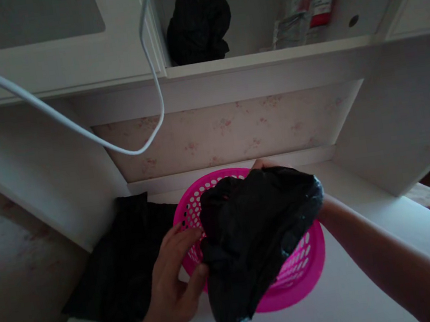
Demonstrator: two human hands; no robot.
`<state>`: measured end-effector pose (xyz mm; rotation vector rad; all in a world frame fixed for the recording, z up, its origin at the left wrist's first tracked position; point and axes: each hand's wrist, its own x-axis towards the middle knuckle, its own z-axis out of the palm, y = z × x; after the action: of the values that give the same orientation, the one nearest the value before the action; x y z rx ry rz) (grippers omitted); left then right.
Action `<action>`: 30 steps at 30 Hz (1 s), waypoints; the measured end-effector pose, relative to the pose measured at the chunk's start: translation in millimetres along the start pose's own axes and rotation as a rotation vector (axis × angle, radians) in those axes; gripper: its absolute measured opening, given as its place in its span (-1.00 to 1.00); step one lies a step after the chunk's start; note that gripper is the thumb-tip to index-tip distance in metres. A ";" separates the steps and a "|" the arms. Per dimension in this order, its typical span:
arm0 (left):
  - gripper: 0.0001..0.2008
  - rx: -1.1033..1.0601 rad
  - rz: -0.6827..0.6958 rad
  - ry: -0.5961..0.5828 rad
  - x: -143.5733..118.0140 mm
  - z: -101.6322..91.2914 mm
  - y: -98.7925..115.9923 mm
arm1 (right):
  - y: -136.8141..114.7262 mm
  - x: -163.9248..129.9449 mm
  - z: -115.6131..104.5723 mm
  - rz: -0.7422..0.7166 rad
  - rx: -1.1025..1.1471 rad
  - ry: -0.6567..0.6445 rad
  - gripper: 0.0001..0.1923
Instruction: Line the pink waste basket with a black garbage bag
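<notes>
A black plastic bag (252,225), crumpled and with shiny edges, is held over a bright pink basket (298,298) with a holed wall. My right hand (266,163) grips the bag from its far side; most of the hand is hidden behind the plastic, with only a bit of it showing above. At the basket's left rim is my left hand (175,273), fingers apart and curved, the thumb and fingertips close to the bag's left edge. Whether they touch the bag I cannot tell. The bag covers much of the basket's inside.
Another black bag (130,269) lies on the white surface (358,269) left of the basket. Overhead, a cupboard shelf (264,58) holds a black bundle (198,25) and clear plastic packaging (294,11). A white cable (134,152) hangs across the upper left.
</notes>
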<state>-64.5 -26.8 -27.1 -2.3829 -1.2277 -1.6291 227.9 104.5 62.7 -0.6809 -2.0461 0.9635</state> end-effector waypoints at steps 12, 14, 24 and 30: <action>-0.84 0.178 0.193 -0.011 20.3 2.3 -0.4 | -28.6 21.8 -1.2 -0.032 -0.561 -0.709 -0.29; -0.86 0.167 0.200 -0.003 19.4 3.5 -0.9 | -32.8 26.2 4.5 -0.003 -0.706 -0.749 -0.54; -0.79 0.157 0.228 -0.010 23.8 7.6 -10.6 | -39.4 45.0 4.1 -0.046 -0.783 -0.549 -0.84; -0.72 0.180 0.184 0.004 35.0 11.7 -16.5 | -53.5 59.7 -35.8 -0.203 -0.470 -0.257 -0.83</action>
<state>-59.8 10.2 -11.5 -2.3045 -1.0677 -1.4067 215.4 130.9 145.4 -0.5911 -2.5492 0.4705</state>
